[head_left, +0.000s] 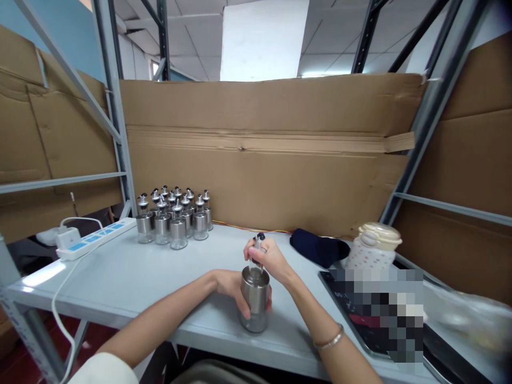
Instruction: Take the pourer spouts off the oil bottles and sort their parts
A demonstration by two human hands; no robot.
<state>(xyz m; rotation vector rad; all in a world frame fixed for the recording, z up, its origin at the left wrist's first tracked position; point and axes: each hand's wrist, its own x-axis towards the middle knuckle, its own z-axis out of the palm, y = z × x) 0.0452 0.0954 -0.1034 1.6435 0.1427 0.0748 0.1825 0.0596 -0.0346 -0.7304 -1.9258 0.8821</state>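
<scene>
A glass bottle with a brushed-metal sleeve (255, 293) stands upright near the table's front edge. My left hand (236, 290) is wrapped round its body, with fingertips showing on the far right side. At the top, my right hand (266, 256) closes its fingers round the bottle's metal pourer cap (259, 241), whose dark spout pokes up above them. Part of the cap and the neck is hidden by those fingers. Several similar bottles (178, 229) with pourer caps stand grouped at the back left.
A white power strip (98, 237) with a plugged-in charger lies at the left edge. To the right are a dark blue cloth item (318, 248), a cream-lidded dotted jar (374, 248) and a dark flat device (348, 312), partly blurred out. Cardboard (264, 186) walls the back.
</scene>
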